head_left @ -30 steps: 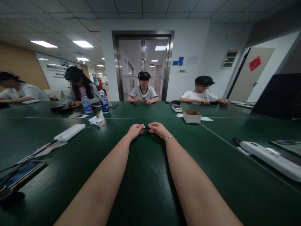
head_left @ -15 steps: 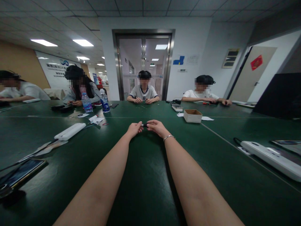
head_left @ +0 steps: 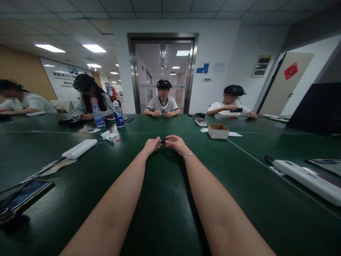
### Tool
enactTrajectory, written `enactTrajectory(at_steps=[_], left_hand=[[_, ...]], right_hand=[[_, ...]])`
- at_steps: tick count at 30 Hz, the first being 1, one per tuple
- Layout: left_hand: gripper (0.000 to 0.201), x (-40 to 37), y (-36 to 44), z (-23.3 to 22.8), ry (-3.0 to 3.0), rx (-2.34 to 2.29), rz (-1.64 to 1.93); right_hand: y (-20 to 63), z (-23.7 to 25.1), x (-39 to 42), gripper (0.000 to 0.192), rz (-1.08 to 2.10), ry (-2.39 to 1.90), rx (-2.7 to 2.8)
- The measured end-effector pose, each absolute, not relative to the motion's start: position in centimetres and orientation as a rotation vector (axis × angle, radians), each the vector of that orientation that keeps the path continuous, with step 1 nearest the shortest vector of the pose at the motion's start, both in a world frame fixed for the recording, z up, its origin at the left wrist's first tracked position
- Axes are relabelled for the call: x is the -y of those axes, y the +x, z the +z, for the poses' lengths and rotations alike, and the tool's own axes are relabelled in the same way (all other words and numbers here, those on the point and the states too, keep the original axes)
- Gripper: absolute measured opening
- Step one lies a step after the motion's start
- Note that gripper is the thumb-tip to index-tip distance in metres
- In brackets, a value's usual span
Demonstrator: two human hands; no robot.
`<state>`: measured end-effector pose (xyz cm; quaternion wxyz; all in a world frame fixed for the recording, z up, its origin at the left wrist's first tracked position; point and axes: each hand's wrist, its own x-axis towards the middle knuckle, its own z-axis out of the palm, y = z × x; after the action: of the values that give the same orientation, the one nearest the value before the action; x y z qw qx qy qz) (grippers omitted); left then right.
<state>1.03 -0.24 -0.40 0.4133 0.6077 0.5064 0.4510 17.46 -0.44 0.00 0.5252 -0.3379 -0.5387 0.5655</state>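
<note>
Between both hands, above the green table (head_left: 165,199), a small dark object (head_left: 162,140) (too small to identify) is pinched by the left hand (head_left: 151,145) and right hand (head_left: 174,142), fingertips closed on it. Beyond, right, an open cardboard box (head_left: 218,131); contents unseen.

2 bottles (head_left: 98,116), 2 power strips (head_left: 79,148), 1 box (head_left: 218,131).

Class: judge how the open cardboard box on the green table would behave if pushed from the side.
The cardboard box looks low and wide, so it would probably slide on the table rather than tip. Thin walls and an open top suggest it is light and may flex.
</note>
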Motion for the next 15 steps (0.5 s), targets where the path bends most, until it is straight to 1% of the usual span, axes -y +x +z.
enactTrajectory(at_steps=[7, 12, 15], left_hand=[[0.042, -0.2, 1.2, -1.0, 1.620, -1.191, 1.047], [0.033, -0.2, 0.9, -1.4, 1.720, -1.142, 1.043], [0.035, 0.0, 1.0, -1.4, 1.763, -1.100, 1.083]], right_hand=[[18.0, -0.3, 0.5, 0.015, 1.419, -0.857, 1.245], [17.9, -0.3, 0.2, 0.009, 1.419, -0.897, 1.214], [17.9, -0.4, 0.2, 0.008, 1.409, -0.906, 1.217]])
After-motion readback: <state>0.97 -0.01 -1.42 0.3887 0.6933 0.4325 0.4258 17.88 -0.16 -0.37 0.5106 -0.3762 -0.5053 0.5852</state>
